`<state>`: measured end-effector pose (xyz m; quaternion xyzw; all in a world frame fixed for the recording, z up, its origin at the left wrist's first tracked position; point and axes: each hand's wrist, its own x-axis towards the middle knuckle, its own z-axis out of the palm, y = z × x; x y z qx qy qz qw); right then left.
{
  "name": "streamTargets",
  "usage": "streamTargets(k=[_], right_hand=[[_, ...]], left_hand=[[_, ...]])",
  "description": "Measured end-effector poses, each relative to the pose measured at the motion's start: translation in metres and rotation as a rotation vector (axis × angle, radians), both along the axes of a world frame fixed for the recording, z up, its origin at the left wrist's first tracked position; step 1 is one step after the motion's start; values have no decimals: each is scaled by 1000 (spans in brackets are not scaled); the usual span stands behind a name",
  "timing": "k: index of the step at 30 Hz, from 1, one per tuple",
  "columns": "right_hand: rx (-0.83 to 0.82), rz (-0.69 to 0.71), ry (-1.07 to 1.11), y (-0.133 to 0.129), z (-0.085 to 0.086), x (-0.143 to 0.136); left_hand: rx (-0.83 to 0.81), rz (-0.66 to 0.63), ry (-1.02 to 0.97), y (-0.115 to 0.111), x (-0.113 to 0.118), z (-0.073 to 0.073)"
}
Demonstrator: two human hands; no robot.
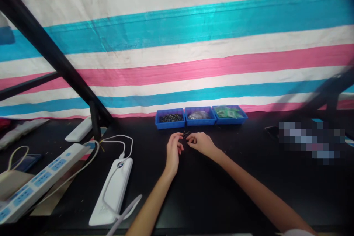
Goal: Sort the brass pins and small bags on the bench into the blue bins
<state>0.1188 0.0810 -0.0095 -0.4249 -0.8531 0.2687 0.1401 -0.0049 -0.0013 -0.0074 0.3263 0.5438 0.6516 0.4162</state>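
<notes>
Over the black tabletop, my left hand has its fingers loosely curved and apart, the fingertips close to a few small dark screws. From the other side my right hand comes in with thumb and forefinger pinched beside the same screws. Whatever sits in that pinch is too small to make out. Just beyond the hands stands a blue bin of dark screws. Beside it are a blue bin with clear plastic bags or small pieces and a blue bin with green packets.
A white power bank with a pale cable lies left of my left arm. Farther left are a white power strip and another white box. A black metal frame bar slants across the left. Striped sheeting hangs behind the table.
</notes>
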Motion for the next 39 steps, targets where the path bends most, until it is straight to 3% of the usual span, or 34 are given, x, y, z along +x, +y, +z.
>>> streamTargets(k=[7,20,27,32,39], right_hand=[[80,-53,-46,-9,4,20],[-16,-88,39,-17,4,43],[-193,-42,279,-17,-3,39],[-381,-101,483,-14,-5,37],[-576,-179,694,-13,-1,34]], left_hand=[[-17,-6,61,-1,2,-5],[-87,-56,161,1,7,-10],[-91,-117,222,0,13,-10],[-104,-142,313,1,18,-11],[-89,-294,534,-2,18,-10]])
